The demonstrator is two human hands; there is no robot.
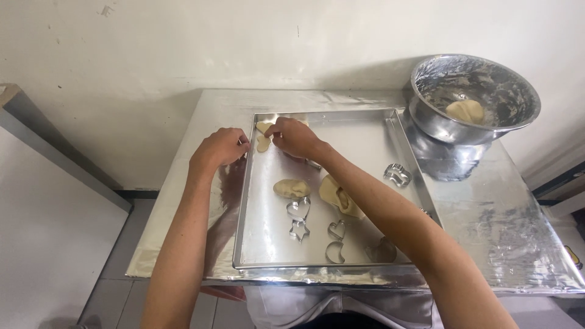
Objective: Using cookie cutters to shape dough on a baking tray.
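A shiny metal baking tray (365,131) lies on a foil-covered table (499,231). My left hand (220,148) rests on the tray's left rim near its far corner, fingers curled. My right hand (294,136) reaches across into that far-left corner and pinches a small cut-out piece of dough (262,144) lying on the tray floor. Another pale cut-out (264,127) lies just beyond it. Two loose lumps of dough (290,188) (336,194) sit mid-tray. Metal cookie cutters lie near the front: a heart (297,210), a star (299,231), a smaller heart (336,229) and a crescent (334,252).
A steel mixing bowl (426,79) with a lump of dough (465,111) inside stands at the table's far right, on top of another steel vessel. One more cutter (397,174) lies by the tray's right wall. A white wall is right behind the table.
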